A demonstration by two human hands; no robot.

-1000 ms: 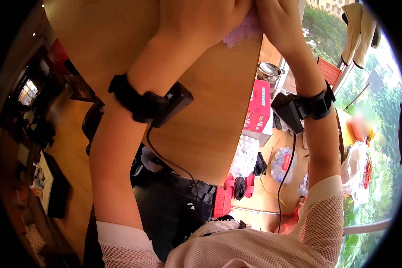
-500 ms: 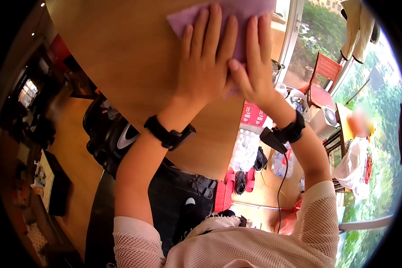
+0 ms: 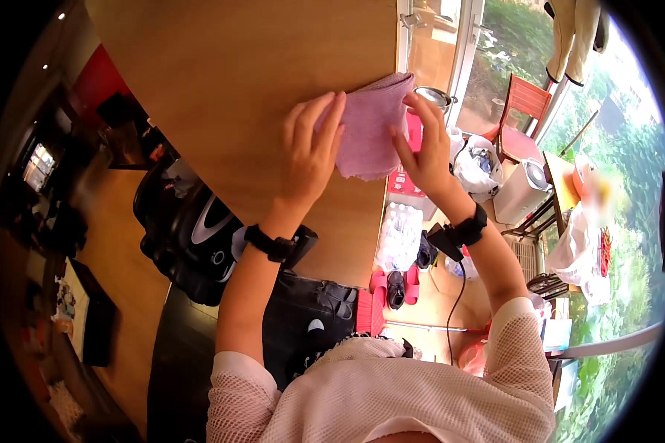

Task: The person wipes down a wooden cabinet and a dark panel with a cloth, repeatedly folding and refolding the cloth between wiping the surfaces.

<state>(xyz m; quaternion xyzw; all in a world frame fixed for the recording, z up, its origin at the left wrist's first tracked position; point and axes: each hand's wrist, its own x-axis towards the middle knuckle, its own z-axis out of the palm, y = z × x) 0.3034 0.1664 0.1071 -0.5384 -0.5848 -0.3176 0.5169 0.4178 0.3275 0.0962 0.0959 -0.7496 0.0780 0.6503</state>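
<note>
- Head view: looking down onto a broad wood-toned surface (image 3: pixel 258 66), with a purple cloth (image 3: pixel 369 140) between both hands, near the surface's right edge.
- Showing folded layers toward the cloth's upper right corner, with that corner crossing the line of the surface's right edge; cannot tell whether resting flat or lifted.
- At the cloth's left edge with the left hand (image 3: pixel 308 159), fingers reaching forward and slightly bent, thumb close to the fabric; cannot tell whether pinching.
- At the cloth's right edge with the right hand (image 3: pixel 427 156), fingers curved, thumb spread away from them, palm out past the surface's right edge in this view; cannot tell whether gripping.
- Wide open room across the surface to the left of the cloth and above; a narrower stretch down to the near edge; very little to the right.
- Around both wrists, black bands (image 3: pixel 270 244); from the right one, a thin cable (image 3: pixel 449 328) hanging down.
- Beyond the right edge, a red box (image 3: pixel 406 183), packed bottles (image 3: pixel 400 235), then pink slippers (image 3: pixel 412 286) on either side of a dark shoe (image 3: pixel 396 289).
- Just past the slanting left edge, a bulky black seat-like object (image 3: pixel 192 221).
</note>
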